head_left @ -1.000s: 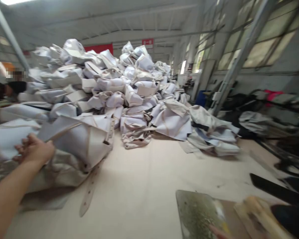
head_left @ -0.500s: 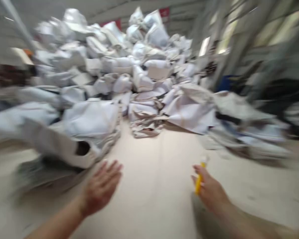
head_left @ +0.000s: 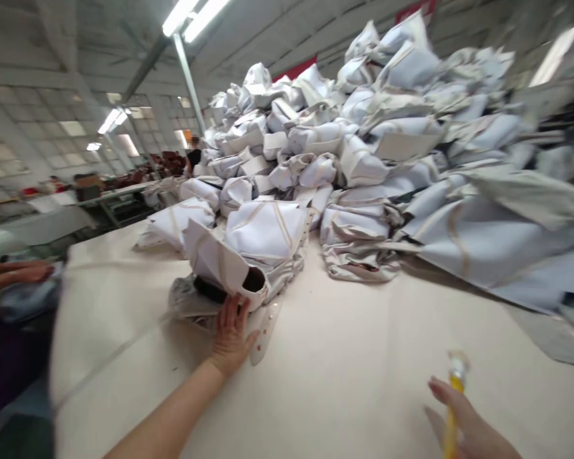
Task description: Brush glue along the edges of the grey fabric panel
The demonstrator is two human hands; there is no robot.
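My left hand (head_left: 232,338) rests at the near edge of a stack of white and grey fabric pieces (head_left: 220,261), its fingers stretched onto the stack and its thumb spread. Beside that hand, a pale strip with a row of small holes (head_left: 266,335) sticks out from under the stack. At the lower right, my right hand (head_left: 476,424) is closed around a small brush (head_left: 454,398) with a yellow handle, a shiny metal collar and a pale tip pointing up. Part of this hand is cut off by the frame's bottom edge.
Bundled white pieces form a tall heap (head_left: 316,140) across the back of the pale table (head_left: 344,376). Large loose sheets (head_left: 507,242) lie at the right. At the far left, another person's hands (head_left: 33,273) work over pale material. A metal post (head_left: 189,83) rises behind.
The view has swung to the left. My left hand has gone forward from above the table onto the fabric stack. My right hand still holds the brush, now lower in view.
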